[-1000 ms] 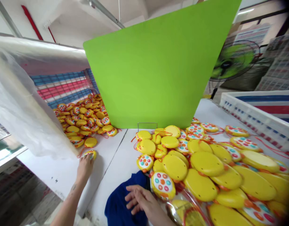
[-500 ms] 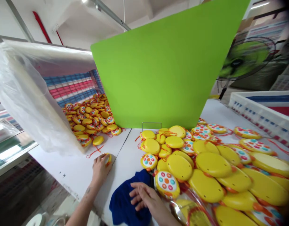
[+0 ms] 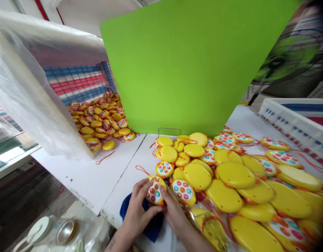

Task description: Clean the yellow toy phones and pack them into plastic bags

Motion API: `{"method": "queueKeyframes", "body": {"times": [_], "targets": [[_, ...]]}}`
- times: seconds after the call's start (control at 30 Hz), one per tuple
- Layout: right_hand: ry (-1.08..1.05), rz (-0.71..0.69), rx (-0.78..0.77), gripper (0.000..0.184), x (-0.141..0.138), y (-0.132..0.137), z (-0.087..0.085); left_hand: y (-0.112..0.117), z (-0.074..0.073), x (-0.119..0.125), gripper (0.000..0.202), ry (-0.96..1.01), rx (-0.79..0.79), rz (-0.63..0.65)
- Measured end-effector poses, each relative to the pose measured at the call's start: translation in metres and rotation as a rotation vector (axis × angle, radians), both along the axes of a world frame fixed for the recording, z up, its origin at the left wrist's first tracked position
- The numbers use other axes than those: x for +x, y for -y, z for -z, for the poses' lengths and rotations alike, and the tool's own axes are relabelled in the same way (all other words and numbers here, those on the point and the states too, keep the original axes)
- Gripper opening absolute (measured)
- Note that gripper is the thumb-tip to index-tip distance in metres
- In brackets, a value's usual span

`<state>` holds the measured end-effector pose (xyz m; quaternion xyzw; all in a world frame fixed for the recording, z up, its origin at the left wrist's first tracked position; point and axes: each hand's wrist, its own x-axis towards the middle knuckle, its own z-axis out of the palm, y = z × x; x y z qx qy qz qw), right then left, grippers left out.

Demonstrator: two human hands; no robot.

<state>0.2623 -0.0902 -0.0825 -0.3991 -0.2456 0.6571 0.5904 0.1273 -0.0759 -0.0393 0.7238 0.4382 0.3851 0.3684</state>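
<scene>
Both of my hands hold one yellow toy [image 3: 154,190] with coloured round buttons and an orange cord, at the near edge of the white table [image 3: 98,178]. My left hand [image 3: 139,210] grips its left side and my right hand [image 3: 174,212] its right side. A blue cloth [image 3: 151,227] lies under my hands. A big heap of the same yellow toys [image 3: 229,175] spreads to the right. A second heap [image 3: 101,122] lies at the back left inside a clear plastic bag [image 3: 27,94].
An upright green board [image 3: 193,66] stands behind the toys. A white crate [image 3: 295,122] sits at the right edge, with a fan [image 3: 287,59] behind it. Below the table at the left are round lids and a metal bowl [image 3: 64,231].
My left hand has carried a toy from the left pile's edge across to the blue cloth, where my right hand has joined it. The camera has tilted down.
</scene>
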Motion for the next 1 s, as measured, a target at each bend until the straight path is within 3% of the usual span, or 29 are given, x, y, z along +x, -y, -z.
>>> {"method": "queueKeyframes", "body": {"times": [0.07, 0.13, 0.23, 0.3, 0.57, 0.77, 1.0], "targets": [[-0.079, 0.012, -0.020, 0.057, -0.001, -0.001, -0.004, -0.004, 0.002, -0.004, 0.050, 0.108, -0.103, -0.110], [-0.099, -0.004, -0.036, 0.057, -0.002, -0.001, -0.008, -0.008, 0.003, -0.009, 0.049, 0.213, -0.274, -0.137], [-0.082, -0.054, -0.038, 0.055, -0.001, 0.000, -0.010, -0.008, 0.001, -0.012, 0.057, 0.373, -0.507, -0.018], [-0.063, -0.092, -0.032, 0.053, -0.001, 0.002, -0.008, -0.004, 0.001, -0.010, 0.061, 0.460, -0.570, 0.032], [0.080, -0.176, -0.011, 0.060, -0.001, 0.006, -0.008, 0.000, 0.005, -0.006, 0.064, 0.438, -0.535, 0.035], [0.339, -0.054, 0.049, 0.053, 0.005, 0.005, -0.010, 0.007, 0.004, -0.006, 0.112, 0.470, -0.607, 0.123], [0.197, -0.077, -0.008, 0.056, 0.002, 0.002, 0.004, 0.007, 0.007, -0.005, 0.093, 0.305, -0.522, 0.036]]}}
